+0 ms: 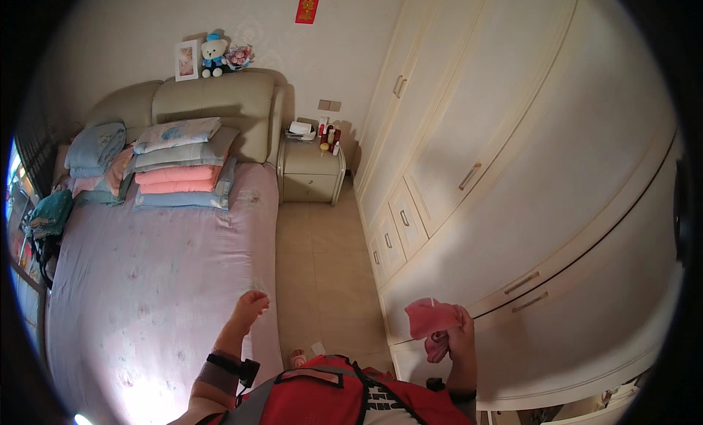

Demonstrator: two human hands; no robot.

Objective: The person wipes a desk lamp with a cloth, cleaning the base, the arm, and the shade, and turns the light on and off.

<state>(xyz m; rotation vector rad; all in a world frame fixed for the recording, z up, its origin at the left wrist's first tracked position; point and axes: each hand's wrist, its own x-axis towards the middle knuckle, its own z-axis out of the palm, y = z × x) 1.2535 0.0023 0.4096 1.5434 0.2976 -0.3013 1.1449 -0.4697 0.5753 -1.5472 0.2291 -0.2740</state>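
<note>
A pink cloth (434, 318) is gripped in my right hand (464, 334), and part of it hangs below the fingers. That hand is in front of the white wardrobe (527, 205), near its long handles. My left hand (250, 308) is raised over the right edge of the bed, fingers curled and with nothing visible in them. Beneath it spreads a pale pink floral bedsheet (170, 271). I cannot tell whether the left fingertips touch one another.
Folded quilts and pillows (178, 172) are stacked by the beige headboard (214, 98). A nightstand (310, 172) with small bottles (329, 136) stands between bed and wardrobe. Tiled floor (313, 260) runs along that gap. A teddy bear (213, 54) sits on the headboard beside a picture frame (187, 60).
</note>
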